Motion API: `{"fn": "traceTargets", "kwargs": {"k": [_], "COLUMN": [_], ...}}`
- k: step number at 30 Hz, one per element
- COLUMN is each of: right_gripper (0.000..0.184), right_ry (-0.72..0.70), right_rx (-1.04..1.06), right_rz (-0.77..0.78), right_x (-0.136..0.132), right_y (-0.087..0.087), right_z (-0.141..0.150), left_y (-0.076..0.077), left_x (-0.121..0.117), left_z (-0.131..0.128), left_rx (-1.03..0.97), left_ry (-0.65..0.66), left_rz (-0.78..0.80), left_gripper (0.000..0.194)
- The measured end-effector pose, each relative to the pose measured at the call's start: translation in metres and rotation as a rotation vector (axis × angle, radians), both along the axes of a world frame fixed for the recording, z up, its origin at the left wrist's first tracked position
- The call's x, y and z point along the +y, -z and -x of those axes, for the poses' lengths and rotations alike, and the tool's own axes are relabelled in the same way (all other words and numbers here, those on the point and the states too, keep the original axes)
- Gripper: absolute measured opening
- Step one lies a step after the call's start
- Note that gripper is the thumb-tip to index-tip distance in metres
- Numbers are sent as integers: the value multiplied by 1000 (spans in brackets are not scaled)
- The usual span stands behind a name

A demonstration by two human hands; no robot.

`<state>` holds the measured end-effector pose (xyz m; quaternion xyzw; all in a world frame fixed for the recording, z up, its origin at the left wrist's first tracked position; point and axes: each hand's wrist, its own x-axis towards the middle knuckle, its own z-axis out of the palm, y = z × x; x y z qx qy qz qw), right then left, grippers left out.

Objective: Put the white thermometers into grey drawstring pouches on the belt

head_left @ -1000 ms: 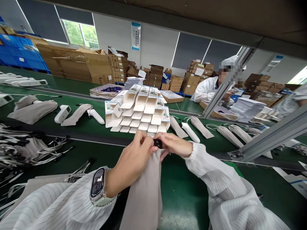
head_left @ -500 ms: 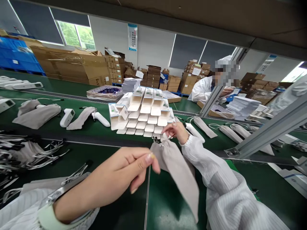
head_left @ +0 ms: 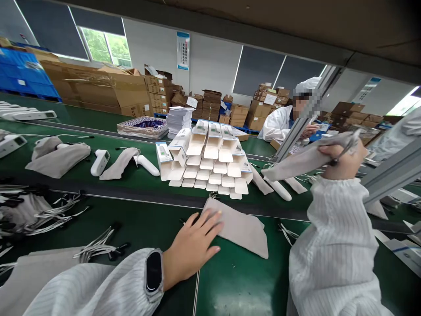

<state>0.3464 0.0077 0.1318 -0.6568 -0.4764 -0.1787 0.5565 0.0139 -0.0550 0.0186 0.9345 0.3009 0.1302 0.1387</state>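
Note:
My left hand (head_left: 194, 245) lies flat with fingers spread on the green table (head_left: 237, 281), its fingertips on the edge of an empty grey drawstring pouch (head_left: 241, 228). My right hand (head_left: 342, 160) is raised at the right, closed around the end of a filled grey pouch (head_left: 296, 163) that points left above the conveyor belt (head_left: 131, 180). A stack of open white cartons (head_left: 205, 158) stands on the belt just beyond both hands.
White handheld thermometers (head_left: 99, 161) and grey pouches (head_left: 57, 153) lie along the belt. A heap of pouches with cords (head_left: 36, 210) sits at my left. A slanted aluminium frame bar (head_left: 391, 173) crosses at right. A co-worker in white (head_left: 284, 120) sits behind it. Cardboard boxes (head_left: 112, 90) line the back.
The pouch I was holding with both hands now lies on the table under my left fingertips. My right hand has swung up to the right and holds a filled pouch.

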Motion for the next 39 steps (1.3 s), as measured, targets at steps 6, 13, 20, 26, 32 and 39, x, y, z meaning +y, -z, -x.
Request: {"fn": "traceTargets", "kwargs": {"k": [6,13,20,26,32,39], "right_gripper": [62,43,41,60,59,45], "right_ry": [553,265,261,-16,-1053,-1357], "right_rx": [-83,-47,-3,85,569,829], "right_rz": [615,878,750,125,67,579], "right_x": [20,47,41,19,-15,-22], "right_y": [71,127,108,23,22,55], "right_z": [-63,-75,-68,-5,128,168], "left_y": [-7,-1,4,-5,-37,-52], "left_x": [9,25,20,23,7,0], "left_z": [9,17,14,15,15,16], "left_rx": [119,48,113,121,-75,-374], "left_ry": [31,-188,-194,-181,-110,-226], "left_rz": [141,-42,-178,-55,330,302], "left_gripper": [23,23,21,22,26,23]}}
